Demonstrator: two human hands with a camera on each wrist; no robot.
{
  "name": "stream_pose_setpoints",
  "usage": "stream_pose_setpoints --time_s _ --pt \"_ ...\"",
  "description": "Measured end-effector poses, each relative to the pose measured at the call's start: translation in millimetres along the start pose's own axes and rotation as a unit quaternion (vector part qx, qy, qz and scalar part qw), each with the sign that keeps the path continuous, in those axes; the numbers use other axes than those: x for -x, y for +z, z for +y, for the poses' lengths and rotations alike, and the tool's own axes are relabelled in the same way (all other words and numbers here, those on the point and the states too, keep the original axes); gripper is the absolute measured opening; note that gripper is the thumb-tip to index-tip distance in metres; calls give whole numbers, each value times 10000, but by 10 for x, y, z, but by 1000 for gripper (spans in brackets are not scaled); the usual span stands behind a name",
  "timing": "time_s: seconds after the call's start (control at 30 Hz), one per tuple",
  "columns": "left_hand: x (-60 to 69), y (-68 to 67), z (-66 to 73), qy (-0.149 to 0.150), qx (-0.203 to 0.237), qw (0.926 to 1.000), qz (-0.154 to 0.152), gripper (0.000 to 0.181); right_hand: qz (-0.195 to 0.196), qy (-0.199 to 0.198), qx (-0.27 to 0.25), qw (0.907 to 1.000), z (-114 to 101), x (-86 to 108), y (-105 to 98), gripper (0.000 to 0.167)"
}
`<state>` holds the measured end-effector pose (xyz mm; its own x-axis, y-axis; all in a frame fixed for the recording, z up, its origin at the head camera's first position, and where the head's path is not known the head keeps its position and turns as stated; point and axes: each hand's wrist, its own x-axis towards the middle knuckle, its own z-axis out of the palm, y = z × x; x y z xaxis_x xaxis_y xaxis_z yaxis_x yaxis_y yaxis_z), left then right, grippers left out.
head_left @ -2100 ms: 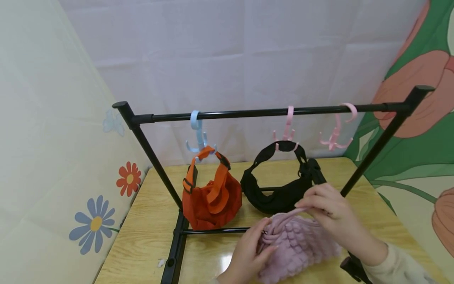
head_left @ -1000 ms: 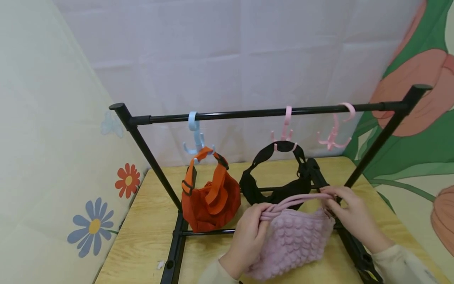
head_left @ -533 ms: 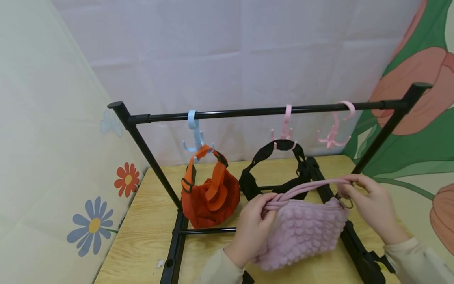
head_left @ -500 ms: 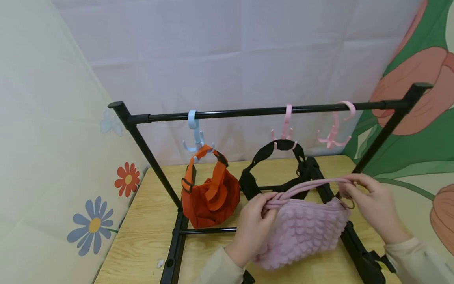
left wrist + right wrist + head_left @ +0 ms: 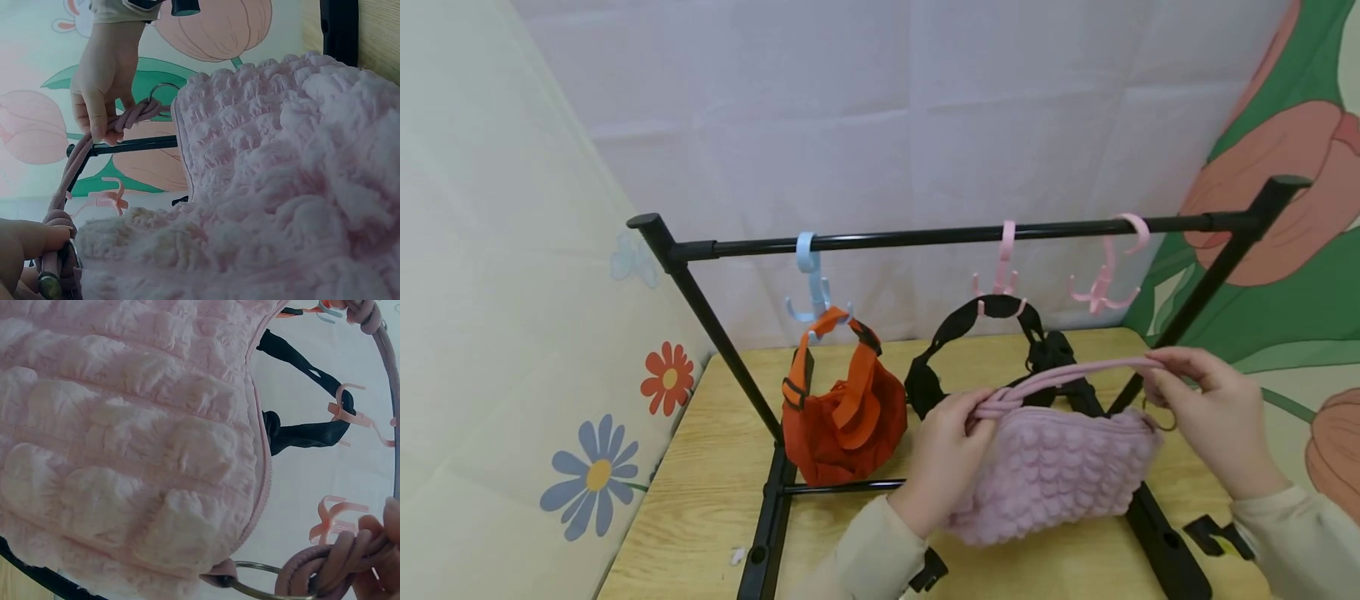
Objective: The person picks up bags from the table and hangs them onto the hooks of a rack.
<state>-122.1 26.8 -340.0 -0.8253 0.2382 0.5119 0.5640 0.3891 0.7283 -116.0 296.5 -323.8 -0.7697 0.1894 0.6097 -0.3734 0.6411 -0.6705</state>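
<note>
A pink puffy handbag hangs between my two hands by its cord strap, in front of the rack. My left hand grips the strap at its left end, beside the bag's top corner. With thumb and fingers, my right hand pinches the strap's other end, near a metal ring. Bubble-textured fabric and the zip fill much of the right wrist view. In the left wrist view the knotted strap end shows below the right hand's fingers.
A black rack stands on the wooden table. From its bar hang a blue hook with an orange bag, a pink hook with a black bag, and a bare pink hook at the right.
The pink handbag has risen and shifted right, away from the table. My right hand has moved up and right along the strap, drawing it out straighter; my left hand has also risen.
</note>
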Motion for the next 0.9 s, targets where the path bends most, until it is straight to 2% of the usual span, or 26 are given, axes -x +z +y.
stream_pose_setpoints --time_s 0.17,0.37,0.63,0.9 --pt "-37 1 23 -169 -76 9997 -148 25 65 432 46 9990 -21 -43 -27 10" --pt "-67 2 61 -438 -78 9983 -375 28 134 585 -115 9981 -8 -88 -37 10" --pt "-129 19 72 -179 -81 9993 -323 27 277 661 -177 9973 -30 -167 -47 9" --pt "-160 24 122 -270 -73 9989 -370 29 359 784 -348 9957 -49 -213 -51 9"
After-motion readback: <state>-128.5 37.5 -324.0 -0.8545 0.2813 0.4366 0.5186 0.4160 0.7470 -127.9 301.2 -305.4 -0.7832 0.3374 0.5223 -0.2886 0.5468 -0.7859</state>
